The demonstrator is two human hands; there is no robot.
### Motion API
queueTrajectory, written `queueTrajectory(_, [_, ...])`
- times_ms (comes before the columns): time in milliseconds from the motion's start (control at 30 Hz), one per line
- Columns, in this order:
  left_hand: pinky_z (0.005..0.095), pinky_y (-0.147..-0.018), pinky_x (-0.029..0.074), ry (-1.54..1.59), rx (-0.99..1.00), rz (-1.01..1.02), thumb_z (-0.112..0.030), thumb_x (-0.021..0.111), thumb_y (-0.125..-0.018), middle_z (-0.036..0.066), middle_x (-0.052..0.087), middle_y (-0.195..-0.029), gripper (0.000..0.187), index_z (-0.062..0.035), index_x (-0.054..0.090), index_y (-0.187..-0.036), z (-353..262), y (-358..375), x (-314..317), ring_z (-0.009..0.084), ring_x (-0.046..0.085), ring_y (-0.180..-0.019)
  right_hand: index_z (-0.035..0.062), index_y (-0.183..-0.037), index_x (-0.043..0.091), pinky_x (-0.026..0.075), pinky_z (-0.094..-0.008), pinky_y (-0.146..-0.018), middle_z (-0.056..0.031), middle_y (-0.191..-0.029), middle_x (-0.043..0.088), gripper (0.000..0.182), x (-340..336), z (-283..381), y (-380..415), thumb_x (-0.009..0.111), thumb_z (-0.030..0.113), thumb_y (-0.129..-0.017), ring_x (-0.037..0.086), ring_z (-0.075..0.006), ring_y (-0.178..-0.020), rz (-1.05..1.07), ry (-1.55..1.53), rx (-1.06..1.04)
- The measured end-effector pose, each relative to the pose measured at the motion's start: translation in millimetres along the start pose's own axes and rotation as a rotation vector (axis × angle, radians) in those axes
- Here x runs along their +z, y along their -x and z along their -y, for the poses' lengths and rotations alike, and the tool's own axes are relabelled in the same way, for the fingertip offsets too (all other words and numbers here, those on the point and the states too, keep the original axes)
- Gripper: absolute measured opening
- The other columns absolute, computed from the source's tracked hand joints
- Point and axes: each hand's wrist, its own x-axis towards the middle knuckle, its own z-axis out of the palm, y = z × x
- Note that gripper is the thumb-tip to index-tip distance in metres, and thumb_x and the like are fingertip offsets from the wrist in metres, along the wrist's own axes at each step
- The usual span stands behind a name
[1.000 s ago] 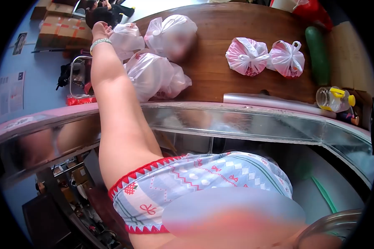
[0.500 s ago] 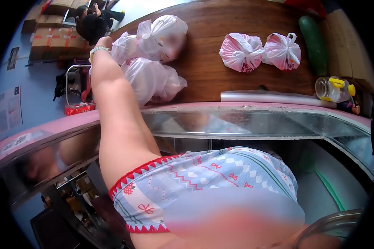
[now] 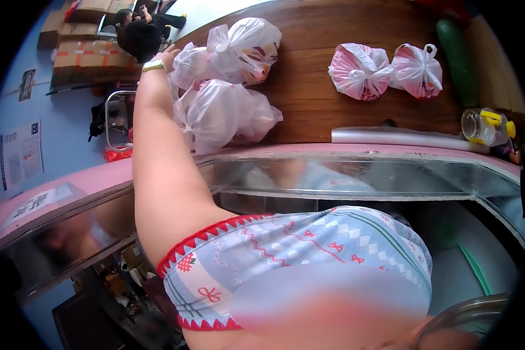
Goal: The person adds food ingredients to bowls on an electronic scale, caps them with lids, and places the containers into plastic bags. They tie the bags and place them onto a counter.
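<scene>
My left hand (image 3: 168, 55) reaches far across the counter, its arm stretched out and a pale watch (image 3: 153, 65) on the wrist. Its fingers point outward, held straight, at the left edge of a group of white plastic bags. The nearest of these is a small knotted bag (image 3: 188, 64). Beside it sits a larger tied bag (image 3: 248, 49) with coloured print. Closer to me stands another full white bag (image 3: 210, 114), with a smaller bulging one (image 3: 258, 116) against it. My right hand is out of view.
Two tied bags with red print (image 3: 360, 73) stand on the wooden counter (image 3: 309, 99). Behind them lie a long green gourd (image 3: 456, 61), a yellow-handled jar (image 3: 485, 125) and a clear plastic roll (image 3: 402, 139). A person in black (image 3: 140, 38) is beyond the counter.
The whole view has shifted, so bags and counter sit further right. My left wrist has turned, showing the watch face, and the fingers now show stretched out beside the bags.
</scene>
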Motion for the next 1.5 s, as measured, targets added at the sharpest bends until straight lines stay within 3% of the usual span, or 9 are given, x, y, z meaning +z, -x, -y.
queueTrajectory(67, [0.0422, -0.103, 0.043, -0.006, 0.123, -0.04, 0.001, 0.068, -0.078, 0.014, 0.045, -0.142, 0.069, -0.0164, 0.041, -0.139, 6, -21, 28, 0.036, 0.051, -0.122, 0.0089, -0.133, 0.046, 0.046, -0.0291, -0.089, -0.0016, -0.133, 0.049, 0.036, -9, -28, 22, 0.047, 0.024, -0.1, 0.048, -0.0105, -0.118, -0.072, -0.169, -0.001])
queueTrajectory(200, [0.0434, -0.098, 0.045, 0.052, -0.092, 0.061, -0.007, 0.069, -0.083, 0.022, 0.058, -0.123, 0.056, -0.0089, 0.044, -0.133, -7, -44, 56, 0.0372, 0.055, -0.116, 0.0079, -0.131, 0.047, 0.047, -0.0301, -0.088, -0.0027, -0.131, 0.05, 0.036, -26, -76, 67, 0.046, 0.024, -0.1, 0.05, -0.0119, -0.116, -0.177, -0.408, 0.008])
queueTrajectory(367, [0.0439, -0.098, 0.045, 0.036, -0.086, 0.059, -0.019, 0.059, -0.09, 0.018, 0.061, -0.121, 0.03, -0.0093, 0.06, -0.119, -24, -58, 44, 0.0345, 0.057, -0.116, 0.0068, -0.129, 0.049, 0.048, -0.0314, -0.088, -0.0041, -0.127, 0.052, 0.035, -44, -143, 145, 0.046, 0.025, -0.1, 0.052, -0.0135, -0.113, -0.278, -0.673, 0.02])
queueTrajectory(667, [0.0408, -0.089, 0.049, 0.003, -0.396, -0.004, -0.043, 0.052, -0.094, 0.014, 0.068, -0.106, 0.04, -0.007, 0.071, -0.094, -5, -75, 91, 0.0297, 0.064, -0.101, 0.0047, -0.125, 0.051, 0.049, -0.0337, -0.086, -0.0065, -0.121, 0.055, 0.033, -58, -288, 429, 0.046, 0.025, -0.1, 0.055, -0.0165, -0.108, -0.597, -1.091, 0.43])
queueTrajectory(733, [0.04, -0.099, 0.043, 0.3, -0.542, 0.433, -0.025, 0.056, -0.09, 0.012, 0.064, -0.12, 0.029, -0.0073, 0.07, -0.108, -28, -46, 49, 0.0273, 0.058, -0.117, 0.0043, -0.125, 0.052, 0.05, -0.0342, -0.086, -0.0071, -0.12, 0.056, 0.033, -56, -312, 513, 0.046, 0.026, -0.1, 0.055, -0.0172, -0.107, -0.725, -1.095, 0.577])
queueTrajectory(933, [0.0392, -0.094, 0.044, 0.376, -0.006, 0.112, -0.019, 0.054, -0.086, 0.013, 0.064, -0.114, 0.027, -0.0047, 0.069, -0.104, -83, 99, 9, 0.027, 0.059, -0.11, 0.0029, -0.122, 0.053, 0.051, -0.0358, -0.085, -0.0087, -0.116, 0.058, 0.033, -57, -338, 748, 0.045, 0.026, -0.1, 0.058, -0.0192, -0.103, -1.191, -1.019, 0.892])
queueTrajectory(1133, [0.0385, -0.09, 0.045, 0.552, 0.73, 0.0, -0.012, 0.053, -0.082, 0.014, 0.065, -0.107, 0.027, -0.0021, 0.068, -0.101, -228, 294, -67, 0.0268, 0.06, -0.103, 0.0015, -0.12, 0.055, 0.052, -0.0373, -0.084, -0.0104, -0.112, 0.06, 0.033, -59, -244, 977, 0.045, 0.026, -0.1, 0.06, -0.0212, -0.1, -1.88, -0.776, 0.987])
queueTrajectory(1367, [0.0376, -0.085, 0.046, 0.366, 1.425, -0.028, -0.005, 0.051, -0.076, 0.015, 0.065, -0.099, 0.027, 0.0009, 0.067, -0.097, -336, 409, -163, 0.0265, 0.061, -0.096, -0.0001, -0.117, 0.056, 0.053, -0.0392, -0.084, -0.0123, -0.107, 0.062, 0.034, -42, -137, 1150, 0.045, 0.027, -0.1, 0.062, -0.0235, -0.096, -2.416, -0.542, 0.771])
queueTrajectory(1500, [0.0371, -0.082, 0.047, 0.163, 1.863, -0.055, 0.0, 0.05, -0.074, 0.015, 0.066, -0.095, 0.027, 0.0027, 0.066, -0.094, -423, 564, -200, 0.0263, 0.061, -0.091, 0.0016, -0.115, 0.058, 0.052, -0.0386, -0.083, -0.0113, -0.107, 0.064, 0.033, 5, -44, 1218, 0.043, 0.026, -0.1, 0.062, -0.0237, -0.095, -2.759, -0.896, 0.492])
